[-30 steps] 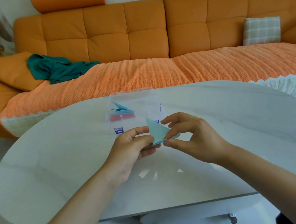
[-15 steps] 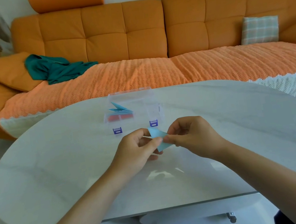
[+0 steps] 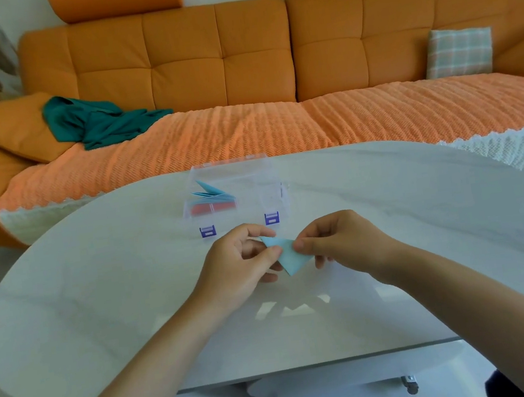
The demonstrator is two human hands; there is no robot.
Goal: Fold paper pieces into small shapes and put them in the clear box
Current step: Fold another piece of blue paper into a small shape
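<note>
Both forearms reach in from the near edge; hands meet over mid-table, raised off it, judging by the shadow beneath.

Left hand (image 3: 236, 265): fingers curled, thumb and forefinger pinching the left edge of the paper (image 3: 286, 256). Right hand (image 3: 340, 243): curled likewise, fingertips pinching the paper's right corner. Neither hand has anything else.

Paper: pale blue, already folded to a small triangle; broad edge away from the person, tip towards them, so its long axis runs roughly near to far; held between the hands, clear of the table (image 3: 101, 302).

Key relation: the box (image 3: 265, 184) lies straight ahead, just beyond the knuckles, a little left of the paper; left hand looks nearer to it. Lid appears raised at the back, two purple latches (image 3: 207, 231) facing the person; the drop would likely be a short forward reach.

In the box's left part: blue folded pieces (image 3: 211, 191) over something red (image 3: 212, 207); right part looks bare, hard to tell through the plastic.

Surface: pale glossy oval top, smooth.

Beyond: orange sofa (image 3: 189, 61) with knit throw, green cloth (image 3: 97, 120) at its left, plaid cushion (image 3: 459, 50) at its right.
</note>
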